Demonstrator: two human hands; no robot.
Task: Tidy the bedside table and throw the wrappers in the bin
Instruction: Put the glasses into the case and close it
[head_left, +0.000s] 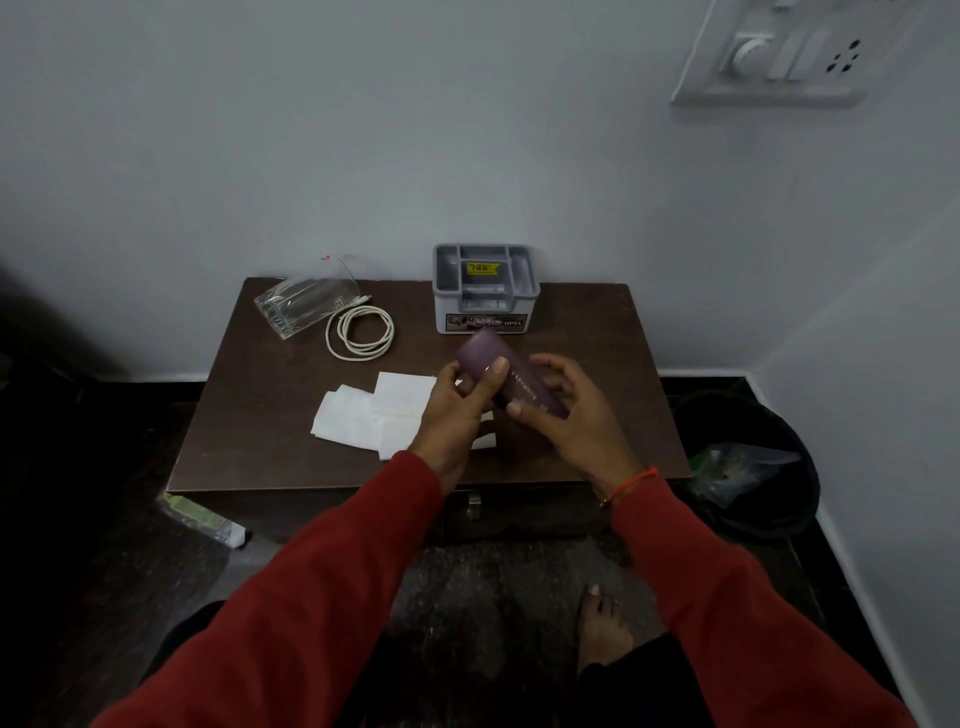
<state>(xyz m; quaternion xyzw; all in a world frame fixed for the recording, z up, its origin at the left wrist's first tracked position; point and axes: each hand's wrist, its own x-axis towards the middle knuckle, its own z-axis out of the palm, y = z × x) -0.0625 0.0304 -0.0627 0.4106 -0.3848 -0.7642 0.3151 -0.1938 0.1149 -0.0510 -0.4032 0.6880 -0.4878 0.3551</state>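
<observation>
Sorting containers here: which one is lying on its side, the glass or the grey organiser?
The clear glass, tipped over at the table's back left beside the coiled cable; the grey organiser stands upright.

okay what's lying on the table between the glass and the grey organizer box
A coiled white cable lies between the tipped-over glass and the grey organizer box, close beside the glass. The rest of that stretch is bare table, as the head view shows.
</observation>
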